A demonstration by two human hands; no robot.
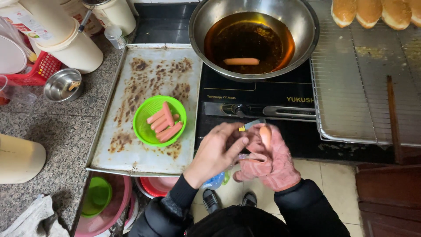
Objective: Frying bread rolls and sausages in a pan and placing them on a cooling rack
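Left hand [218,151]: bare, fingers curled on a small knife [251,125] in front of the stove [258,103]
Right hand [268,158]: pink-gloved, clamped on one sausage [265,136] — beside the knife
Pan [302,26]: on the stove, one sausage in oil
Green basket [142,118]: left of the stove — about five sausages
Buns [377,12]: four, right of the pan

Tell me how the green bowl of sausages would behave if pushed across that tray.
The green bowl looks like thin plastic, so probably light and quick to slide on the metal tray. The sausages lie loosely piled and may roll inside. Its wide, shallow shape makes tipping unlikely.
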